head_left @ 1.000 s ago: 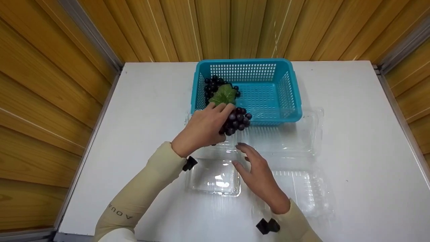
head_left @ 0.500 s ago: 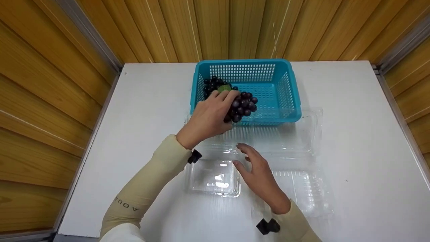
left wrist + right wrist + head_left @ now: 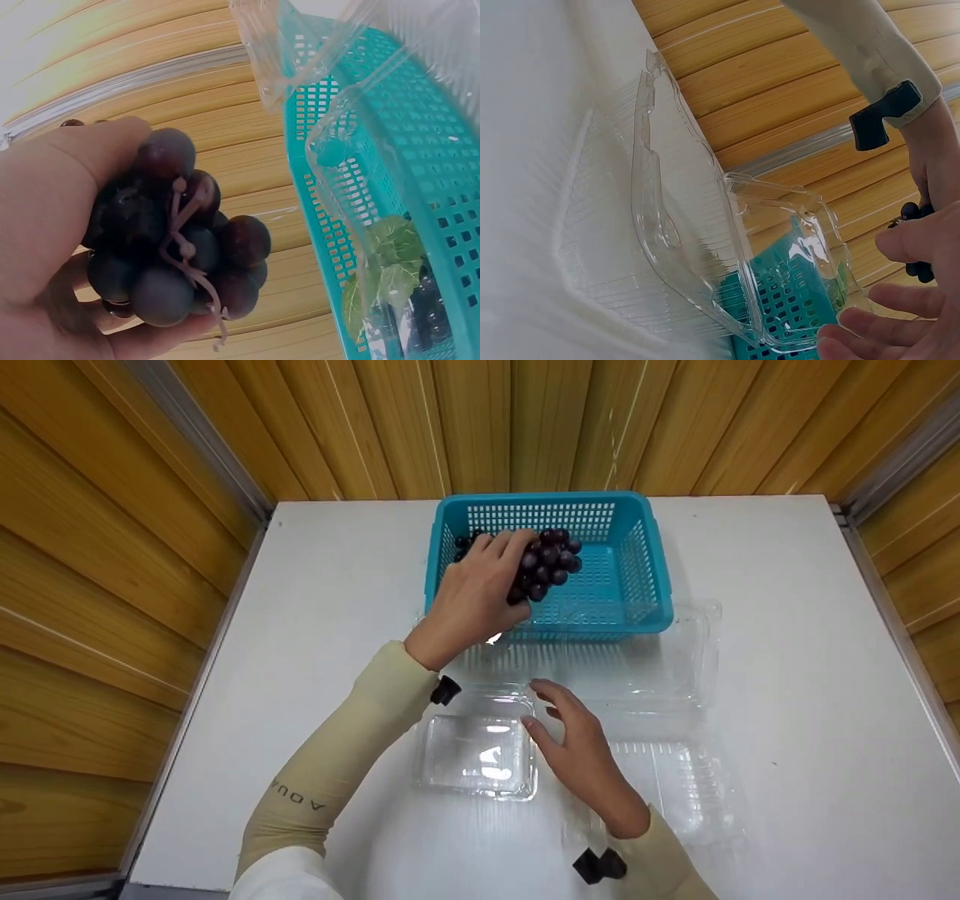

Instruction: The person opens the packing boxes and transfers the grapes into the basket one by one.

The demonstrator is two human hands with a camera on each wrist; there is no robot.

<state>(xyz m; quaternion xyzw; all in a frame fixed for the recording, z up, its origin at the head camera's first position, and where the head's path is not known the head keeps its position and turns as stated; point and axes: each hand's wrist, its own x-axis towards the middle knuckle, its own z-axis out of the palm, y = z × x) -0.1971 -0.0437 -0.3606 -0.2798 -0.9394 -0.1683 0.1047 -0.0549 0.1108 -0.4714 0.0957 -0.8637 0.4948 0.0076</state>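
Observation:
My left hand [image 3: 480, 585] grips a bunch of dark purple grapes [image 3: 551, 559], which overlaps the teal basket [image 3: 660, 619] in the head view. Its thin brown stem [image 3: 184, 240] shows in the left wrist view, with fingers curled around the berries. More dark grapes [image 3: 427, 311] and a green leaf [image 3: 397, 247] lie in the basket, largely hidden behind the hand in the head view. My right hand [image 3: 581, 750] has its fingers loosely bent and holds nothing. Its fingertips are right at the edge of a clear plastic clamshell container [image 3: 667, 232].
On the white table [image 3: 345, 577], clear plastic trays lie in front of the basket: one at left [image 3: 480, 754], one at right [image 3: 675, 787], and a long piece [image 3: 652, 667] overlapping the basket's front. Wood-patterned panels [image 3: 547, 427] enclose the table.
My left hand has moved forward and slightly right with the grapes, from above the clear plastic to over the basket, covering the leaf. The right hand has barely moved.

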